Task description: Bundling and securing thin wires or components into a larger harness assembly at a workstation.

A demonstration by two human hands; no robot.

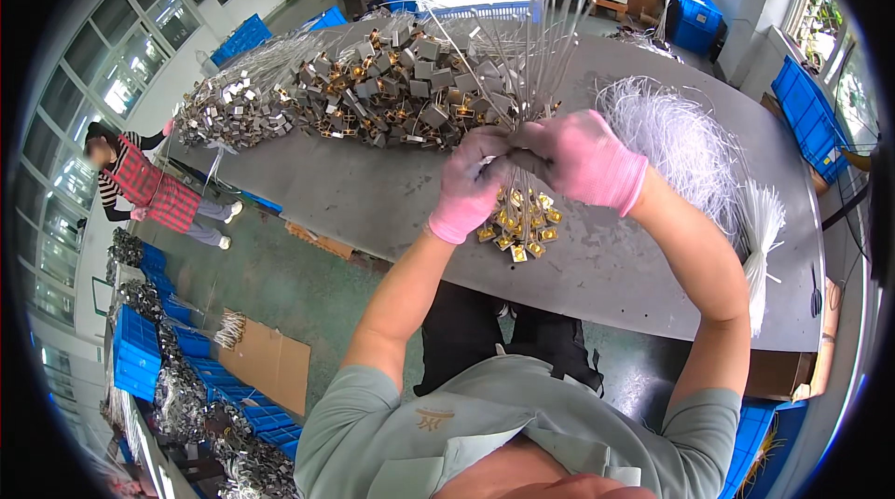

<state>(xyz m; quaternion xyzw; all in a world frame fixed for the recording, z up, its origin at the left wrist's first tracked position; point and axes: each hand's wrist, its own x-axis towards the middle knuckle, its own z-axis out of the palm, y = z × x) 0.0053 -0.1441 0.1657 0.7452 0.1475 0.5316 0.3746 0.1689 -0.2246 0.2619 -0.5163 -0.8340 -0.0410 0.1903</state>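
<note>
A bundle [527,79] of thin, wiry grey-white strands stands gathered above the front part of the smooth, dull grey surface [401,196]; its long ends fan upward in a stiff spray, while below the hands hangs a cluster of small, square yellow-gold pieces [522,224] with a metallic shine; the left hand [466,184] and the right hand [592,163] wear pink gloves with greyed fingertips, and the fingers of both are clenched close together on the bundle's narrow neck; the exact grip of each fingertip is too small to tell.

Behind and to the left lies a long, jagged heap of blocky grey pieces [392,79], with glints of brass colour among them and pale wires trailing off; to the right sprawls a loose, glossy tangle of translucent white strands [667,140]; near it a straighter white sheaf [763,242] lies toward the surface's right edge; beyond the bundle, a blue plastic crate [480,12] brims with white strands; on the green floor [326,312], at left, rests a flat, matt brown cardboard sheet [275,368].
</note>
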